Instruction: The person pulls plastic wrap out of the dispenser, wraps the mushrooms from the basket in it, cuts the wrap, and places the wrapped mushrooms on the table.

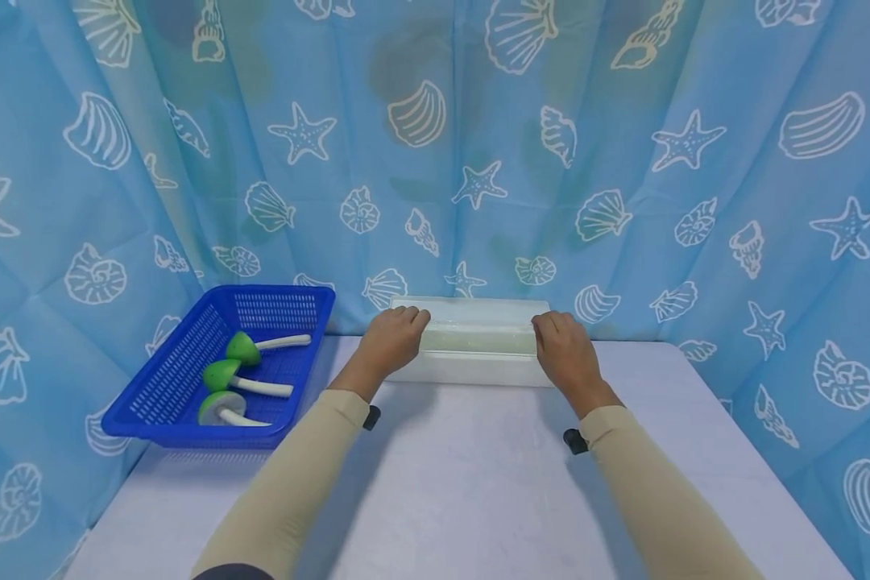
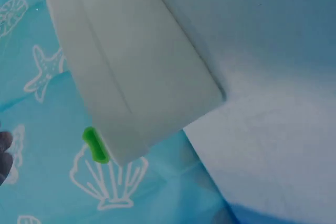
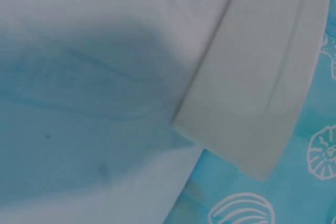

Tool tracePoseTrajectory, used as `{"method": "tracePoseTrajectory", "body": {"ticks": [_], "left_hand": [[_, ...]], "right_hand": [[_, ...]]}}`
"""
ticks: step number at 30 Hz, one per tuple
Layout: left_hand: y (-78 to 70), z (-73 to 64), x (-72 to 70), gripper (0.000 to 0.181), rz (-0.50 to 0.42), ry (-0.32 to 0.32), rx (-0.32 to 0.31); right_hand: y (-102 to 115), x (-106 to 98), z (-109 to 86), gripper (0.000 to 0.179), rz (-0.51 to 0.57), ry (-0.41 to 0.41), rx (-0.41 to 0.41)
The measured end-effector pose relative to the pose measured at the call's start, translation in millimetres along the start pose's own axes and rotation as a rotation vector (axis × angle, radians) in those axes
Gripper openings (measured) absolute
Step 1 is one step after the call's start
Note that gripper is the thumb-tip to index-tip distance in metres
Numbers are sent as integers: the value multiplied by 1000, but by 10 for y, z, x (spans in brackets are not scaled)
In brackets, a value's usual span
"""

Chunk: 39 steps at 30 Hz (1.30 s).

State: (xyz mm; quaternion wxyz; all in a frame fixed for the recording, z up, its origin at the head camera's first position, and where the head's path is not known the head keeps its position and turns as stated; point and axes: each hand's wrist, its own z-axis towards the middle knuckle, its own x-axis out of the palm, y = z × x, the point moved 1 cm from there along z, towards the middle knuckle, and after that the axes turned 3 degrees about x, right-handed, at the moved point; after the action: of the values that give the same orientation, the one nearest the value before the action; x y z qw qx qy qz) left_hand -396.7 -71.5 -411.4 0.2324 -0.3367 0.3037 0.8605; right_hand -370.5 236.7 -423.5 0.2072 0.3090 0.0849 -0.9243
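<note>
A long white cling film box [image 1: 474, 368] stands at the table's back edge, its lid [image 1: 471, 310] raised behind. A pale, see-through strip of cling film [image 1: 478, 341] shows between the hands. My left hand [image 1: 393, 342] pinches at its left end with curled fingers, and my right hand [image 1: 567, 350] does likewise at its right end. The fingertips are small and partly hidden. Both wrist views show the box's smooth ends; in the left one, a green tab [image 2: 96, 145] sticks out at the corner.
A blue plastic basket [image 1: 134, 403] stands at the left of the white table [image 1: 471, 483], holding three green-capped toy mushrooms [image 1: 242, 349] with white stems. A blue curtain [image 1: 377, 177] with shell and starfish prints hangs right behind the table.
</note>
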Motion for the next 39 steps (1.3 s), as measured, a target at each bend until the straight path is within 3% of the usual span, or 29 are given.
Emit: {"method": "tracePoseTrajectory", "body": {"ticks": [5,10,15,18,23,30,35,39], "left_hand": [[9,66,-35,15,103,-56,1],[16,119,-52,8,149,-90,-41],[29,127,-60,5,180,-139,-78],[44,130,-77,1,215,-154,-93],[52,182,-127,4,248,-126,-86],[72,215,-237,6,283,-58,-69],[83,234,-312,12,280,-20,-71],[91,272,-358,11,289,-45,-73]], "right_hand": [[3,1,113,8,-31,-21,-45],[-24,-9,230,11,-108,-25,-85],[-75,-84,299,5,-171,36,-156],[-114,-144,320,11,-210,91,-166],[-154,-202,354,17,-218,117,-166],[-197,-253,430,9,-234,49,-202],[-204,-350,511,14,-231,52,-208],[-208,-439,587,18,-215,21,-229]]}}
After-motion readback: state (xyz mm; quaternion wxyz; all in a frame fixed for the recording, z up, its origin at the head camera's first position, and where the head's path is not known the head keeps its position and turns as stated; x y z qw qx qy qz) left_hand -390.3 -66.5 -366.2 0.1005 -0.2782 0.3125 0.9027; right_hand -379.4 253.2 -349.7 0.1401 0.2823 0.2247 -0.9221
